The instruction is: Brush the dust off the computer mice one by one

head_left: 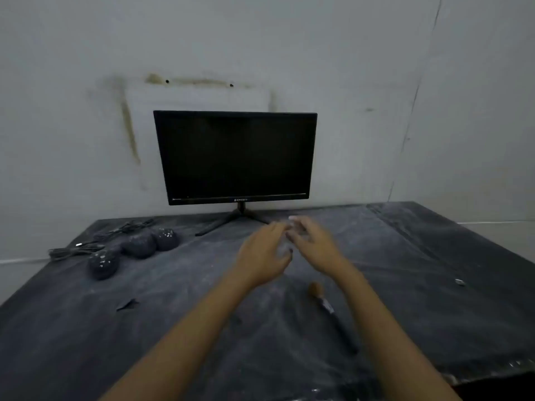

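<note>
1. We see both hands raised over the middle of the bench (202,299), the left hand (262,256) and right hand (314,246) close together, fingertips nearly meeting; the fingers (298,224) are loosely spread and hold nothing (motion blur hides whether the tips touch).
2. Just nearer us than the right hand's fingers, under that forearm, lies the brush (330,309), flat on the bench, its brown bristle end towards the fingers and its dark handle pointing back at us.
3. Well to the left of the fingers sit three dusty computer mice (139,246) in a slanted row, their cables (86,247) bunched further left.
4. Beyond the fingers stands a dark monitor (236,156) on a splayed stand against the wall (376,82).
5. The bench is dark and streaked all over with pale dust.
</note>
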